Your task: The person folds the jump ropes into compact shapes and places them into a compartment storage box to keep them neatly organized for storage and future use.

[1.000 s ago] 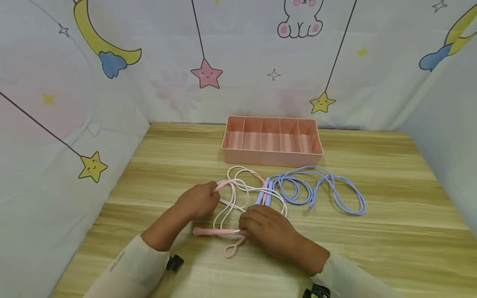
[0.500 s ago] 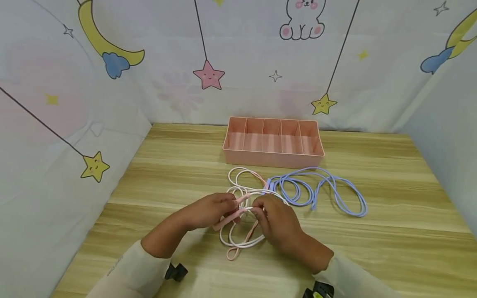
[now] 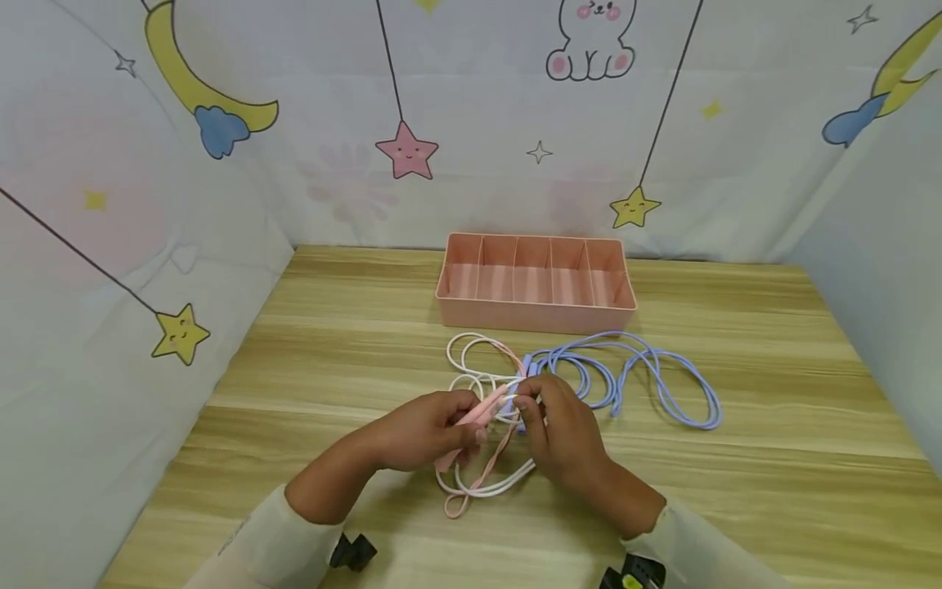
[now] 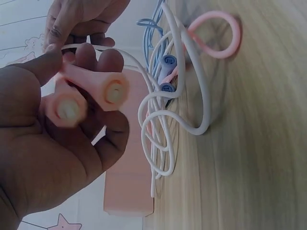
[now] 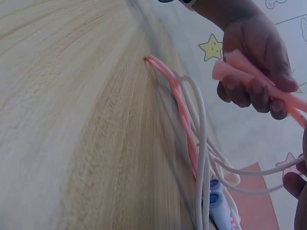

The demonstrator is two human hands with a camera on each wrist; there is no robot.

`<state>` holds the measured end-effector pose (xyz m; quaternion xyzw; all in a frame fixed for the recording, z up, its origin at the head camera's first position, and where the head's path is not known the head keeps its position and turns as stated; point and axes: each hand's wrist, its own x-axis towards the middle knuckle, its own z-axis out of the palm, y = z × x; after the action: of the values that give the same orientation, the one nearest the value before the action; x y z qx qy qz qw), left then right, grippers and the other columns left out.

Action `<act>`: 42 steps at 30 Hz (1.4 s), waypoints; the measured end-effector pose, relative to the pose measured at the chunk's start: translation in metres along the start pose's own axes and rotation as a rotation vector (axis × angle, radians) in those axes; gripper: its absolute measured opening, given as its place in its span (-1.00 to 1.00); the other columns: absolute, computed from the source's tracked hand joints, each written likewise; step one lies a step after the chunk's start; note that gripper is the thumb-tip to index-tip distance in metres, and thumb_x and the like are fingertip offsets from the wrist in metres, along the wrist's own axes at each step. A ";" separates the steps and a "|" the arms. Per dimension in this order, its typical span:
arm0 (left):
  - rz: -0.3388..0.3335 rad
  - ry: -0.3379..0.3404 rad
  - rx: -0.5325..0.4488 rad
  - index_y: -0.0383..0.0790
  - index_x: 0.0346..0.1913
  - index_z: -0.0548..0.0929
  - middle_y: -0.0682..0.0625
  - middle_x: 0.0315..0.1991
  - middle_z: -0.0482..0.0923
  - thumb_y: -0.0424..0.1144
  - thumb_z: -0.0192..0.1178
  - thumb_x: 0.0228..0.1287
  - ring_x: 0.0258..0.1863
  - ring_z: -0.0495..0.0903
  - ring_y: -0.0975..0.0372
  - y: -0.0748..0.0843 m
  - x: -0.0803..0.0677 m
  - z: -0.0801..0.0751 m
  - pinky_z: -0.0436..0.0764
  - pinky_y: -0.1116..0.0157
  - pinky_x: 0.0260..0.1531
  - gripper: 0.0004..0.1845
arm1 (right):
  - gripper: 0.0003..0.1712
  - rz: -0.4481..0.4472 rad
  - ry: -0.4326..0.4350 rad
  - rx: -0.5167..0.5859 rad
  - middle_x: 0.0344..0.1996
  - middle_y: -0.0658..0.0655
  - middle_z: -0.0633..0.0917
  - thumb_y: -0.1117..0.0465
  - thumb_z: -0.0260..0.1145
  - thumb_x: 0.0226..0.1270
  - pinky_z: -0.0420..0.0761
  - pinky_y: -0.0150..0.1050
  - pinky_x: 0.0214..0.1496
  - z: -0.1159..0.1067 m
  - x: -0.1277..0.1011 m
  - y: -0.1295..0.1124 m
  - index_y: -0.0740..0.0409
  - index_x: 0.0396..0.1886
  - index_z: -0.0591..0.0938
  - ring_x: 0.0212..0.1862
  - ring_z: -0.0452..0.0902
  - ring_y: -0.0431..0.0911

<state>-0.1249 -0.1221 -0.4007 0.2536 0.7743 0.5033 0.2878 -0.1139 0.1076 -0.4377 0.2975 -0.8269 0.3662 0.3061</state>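
My left hand (image 3: pixel 419 432) grips the two pink handles (image 4: pixel 113 90) of a jump rope side by side, their wide ends toward the left wrist camera. At the other end of the handles, the fingers of my right hand (image 3: pixel 565 429) pinch the white rope (image 3: pixel 496 491) where it comes out. Below the hands, the rest of that rope lies in loose loops on the table, along with a pink twisted cord (image 5: pixel 180 103) that ends in a loop. Just behind my right hand lies a blue jump rope (image 3: pixel 706 380), its blue handles (image 4: pixel 169 62) partly covered by the white loops.
A pink box (image 3: pixel 536 316) with several compartments stands at the back of the wooden table (image 3: pixel 773 368), just behind the ropes. White cloth (image 3: pixel 486 98) printed with stars and moons hangs round the back and sides.
The second pink handle has come off the table into my left hand beside the first. Both hands have come together over the ropes, and my right hand has shifted up and right.
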 end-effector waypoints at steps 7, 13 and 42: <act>0.051 0.009 -0.048 -0.29 -0.10 0.51 -0.03 -0.44 0.57 -0.13 -0.04 0.65 -0.50 0.55 0.03 -0.001 0.000 0.003 0.56 0.22 -0.49 -0.73 | -0.52 0.028 0.050 -0.012 -0.32 0.09 0.58 -0.08 -0.09 0.69 0.49 -0.25 -0.42 -0.004 -0.001 0.005 0.22 -0.20 0.50 -0.38 0.45 -0.13; 0.057 0.000 -0.079 -0.25 -0.09 0.48 0.00 -0.50 0.50 -0.13 -0.06 0.66 -0.57 0.46 0.18 0.002 0.000 0.007 0.45 0.35 -0.57 -0.76 | -0.54 0.048 0.016 0.092 -0.05 0.21 0.66 -0.07 -0.04 0.68 0.55 -0.09 0.00 -0.007 0.000 0.008 0.26 -0.17 0.49 -0.01 0.60 0.06; 0.149 -0.046 -0.390 -0.39 0.42 0.29 -0.05 -0.55 0.45 -0.03 -0.21 0.70 -0.75 0.44 0.26 0.012 -0.004 0.022 0.53 0.26 -0.75 -0.47 | -0.79 0.199 -0.104 0.494 -0.55 0.03 0.49 0.43 0.00 0.61 0.50 -0.35 -0.38 -0.020 -0.002 0.004 0.20 -0.20 0.55 -0.42 0.39 -0.27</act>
<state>-0.1054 -0.1060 -0.3959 0.2613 0.6344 0.6577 0.3111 -0.1096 0.1266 -0.4300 0.2989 -0.7522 0.5693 0.1442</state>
